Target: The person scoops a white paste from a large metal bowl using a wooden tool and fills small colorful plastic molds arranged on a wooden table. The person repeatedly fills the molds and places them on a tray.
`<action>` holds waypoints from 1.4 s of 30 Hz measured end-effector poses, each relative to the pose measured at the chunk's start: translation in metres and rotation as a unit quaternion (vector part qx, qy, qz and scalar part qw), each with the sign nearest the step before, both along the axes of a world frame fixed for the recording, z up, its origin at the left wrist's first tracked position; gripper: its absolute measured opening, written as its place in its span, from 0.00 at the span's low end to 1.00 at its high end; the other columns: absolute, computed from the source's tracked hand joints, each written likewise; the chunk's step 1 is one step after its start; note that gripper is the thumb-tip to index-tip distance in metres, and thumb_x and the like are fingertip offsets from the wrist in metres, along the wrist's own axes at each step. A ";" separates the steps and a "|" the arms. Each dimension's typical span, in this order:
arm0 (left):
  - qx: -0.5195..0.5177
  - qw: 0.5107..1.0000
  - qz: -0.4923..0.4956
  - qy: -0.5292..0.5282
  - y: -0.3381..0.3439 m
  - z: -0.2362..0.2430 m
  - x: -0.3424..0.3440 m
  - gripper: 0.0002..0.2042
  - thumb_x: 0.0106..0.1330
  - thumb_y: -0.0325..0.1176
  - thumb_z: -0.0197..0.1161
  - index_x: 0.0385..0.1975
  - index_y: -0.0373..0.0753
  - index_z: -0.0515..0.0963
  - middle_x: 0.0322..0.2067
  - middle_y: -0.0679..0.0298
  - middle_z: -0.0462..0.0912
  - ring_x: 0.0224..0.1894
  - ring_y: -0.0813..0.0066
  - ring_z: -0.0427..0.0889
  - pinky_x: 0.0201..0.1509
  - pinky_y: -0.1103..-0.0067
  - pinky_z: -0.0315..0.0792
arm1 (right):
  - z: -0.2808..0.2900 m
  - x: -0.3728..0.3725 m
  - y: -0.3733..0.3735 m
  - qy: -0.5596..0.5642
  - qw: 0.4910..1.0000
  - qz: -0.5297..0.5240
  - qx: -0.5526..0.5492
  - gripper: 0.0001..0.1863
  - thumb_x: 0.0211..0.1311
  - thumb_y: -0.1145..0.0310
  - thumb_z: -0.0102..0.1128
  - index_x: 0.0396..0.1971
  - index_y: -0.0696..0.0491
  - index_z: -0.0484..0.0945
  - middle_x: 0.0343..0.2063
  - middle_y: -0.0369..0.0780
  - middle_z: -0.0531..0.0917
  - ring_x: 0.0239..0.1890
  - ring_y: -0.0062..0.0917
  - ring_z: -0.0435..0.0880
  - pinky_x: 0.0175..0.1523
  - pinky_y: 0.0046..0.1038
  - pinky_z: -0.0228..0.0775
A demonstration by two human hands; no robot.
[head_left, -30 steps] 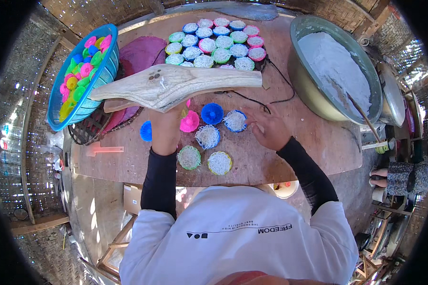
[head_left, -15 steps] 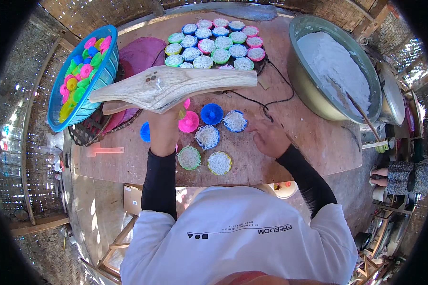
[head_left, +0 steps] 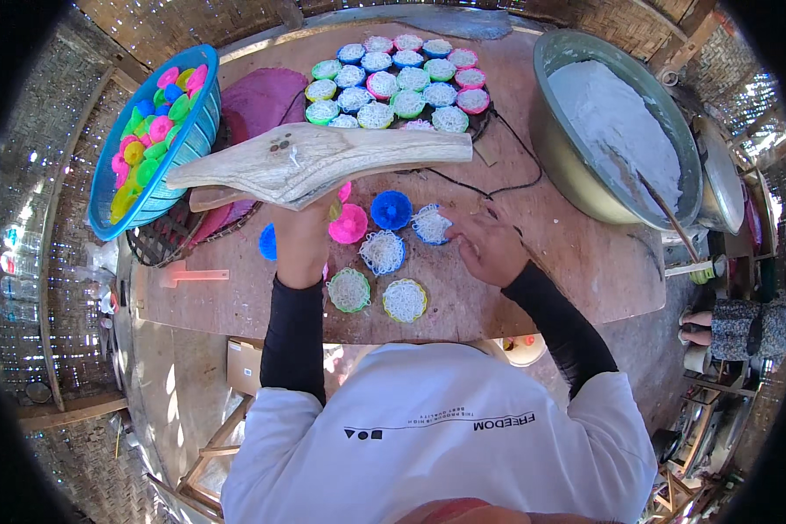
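Note:
My left hand point(head_left: 300, 248) is wrapped round the underside of a pale wooden press point(head_left: 323, 168), held over the table, with part of my grip hidden beneath it. My right hand point(head_left: 485, 240) has its fingers bent but apart, with fingertips at the edge of a blue cup of white noodle strands point(head_left: 430, 224). Beside it are an empty blue cup point(head_left: 391, 210), a pink cup point(head_left: 348, 224) and another blue cup partly behind my left hand point(head_left: 267, 242). Filled cups in blue point(head_left: 382, 252), green point(head_left: 348, 291) and yellow point(head_left: 404, 300) stand below.
A wooden table point(head_left: 585, 288) bears a blue basket of coloured cups point(head_left: 196, 131), a cluster of several filled cups point(head_left: 393, 80), a large bowl of white paste point(head_left: 611, 122) with a stick, black cord and a pink plastic tool point(head_left: 192, 275). At far right, a person's legs point(head_left: 697, 325).
My right hand has shifted a little up and left in the last half second, bringing its fingertips onto the right-hand filled cup. The press and my left hand barely moved.

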State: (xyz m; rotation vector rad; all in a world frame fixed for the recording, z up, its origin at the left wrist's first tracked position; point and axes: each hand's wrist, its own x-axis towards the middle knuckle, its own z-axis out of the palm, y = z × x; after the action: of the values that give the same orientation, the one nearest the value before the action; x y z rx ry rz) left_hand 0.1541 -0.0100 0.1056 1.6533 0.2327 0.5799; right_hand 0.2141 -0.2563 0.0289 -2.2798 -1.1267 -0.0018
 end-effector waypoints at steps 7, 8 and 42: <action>-0.051 0.998 -0.015 -0.024 0.003 -0.004 0.004 0.16 0.56 0.26 0.61 0.45 0.33 0.70 0.42 0.63 0.75 0.43 0.75 0.73 0.47 0.80 0.66 | 0.010 0.010 0.012 -0.113 0.993 0.031 -0.004 0.29 0.46 0.79 0.48 0.54 0.47 0.65 0.37 0.32 0.80 0.45 0.25 0.75 0.61 0.47 0.47; -0.057 0.998 -0.014 -0.029 0.002 -0.005 0.004 0.16 0.56 0.26 0.61 0.45 0.33 0.70 0.42 0.63 0.75 0.42 0.75 0.73 0.47 0.80 0.66 | 0.009 0.011 0.012 -0.104 0.994 0.028 -0.011 0.29 0.46 0.79 0.48 0.53 0.47 0.65 0.38 0.32 0.80 0.46 0.25 0.75 0.61 0.48 0.47; -0.033 0.999 0.010 -0.001 0.010 -0.010 0.003 0.14 0.55 0.26 0.62 0.42 0.32 0.72 0.39 0.64 0.76 0.39 0.76 0.74 0.45 0.80 0.66 | -0.010 0.035 0.040 -0.065 0.995 0.059 -0.040 0.29 0.48 0.74 0.49 0.55 0.43 0.64 0.32 0.35 0.81 0.48 0.28 0.74 0.59 0.48 0.50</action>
State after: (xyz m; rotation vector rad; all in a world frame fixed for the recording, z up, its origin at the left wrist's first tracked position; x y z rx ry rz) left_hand 0.1575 -0.0005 0.0960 1.5879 0.2638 0.5830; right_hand 0.2486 -0.2160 0.0188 -2.3085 -1.3490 -0.0598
